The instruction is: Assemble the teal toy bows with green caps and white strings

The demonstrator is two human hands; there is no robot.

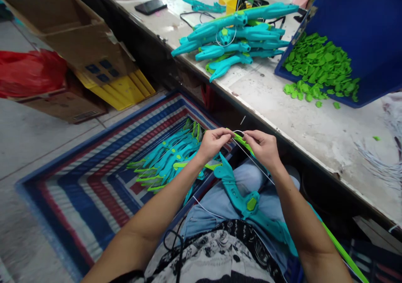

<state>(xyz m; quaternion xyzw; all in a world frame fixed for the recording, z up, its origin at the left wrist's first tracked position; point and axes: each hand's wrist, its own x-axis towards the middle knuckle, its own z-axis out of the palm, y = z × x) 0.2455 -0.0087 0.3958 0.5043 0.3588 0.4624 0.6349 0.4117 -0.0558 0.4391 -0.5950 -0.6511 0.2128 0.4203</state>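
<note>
Floor (37, 140): grey, runs along the left. On it lies a striped woven sheet (94, 186) in blue, red and white, with raised edges.

Counter (314, 128): long, pale, with a worn surface. It runs diagonally from top centre to the right edge.

Cardboard box (63, 27): open, on the floor at upper left, with a red bag (28, 71) just beside it.

Blue bin (361, 27): tilted on the counter at upper right. Small green parts (317, 65) fill its low corner and some spill onto the counter.

Stack of bows (238, 40): teal, on the counter left of the bin. A second heap of bows (166, 157), teal with green limbs, lies on the striped sheet.

Toy bow (241, 191): teal grip with a green insert. It lies across the person's lap below the counter edge, with its upper end raised between the two hands.

Left hand (213, 142): thumb and forefinger are pressed together, pinching the white string (251, 159) where it loops at the bow's end.

Right hand (264, 147): fingers are closed, pinching the green limb tip (240, 138). The two hands almost touch. The string runs from the tip down past the right wrist, and a second stretch crosses the lap.

Phone (150, 6): dark, flat on the far counter.
</note>
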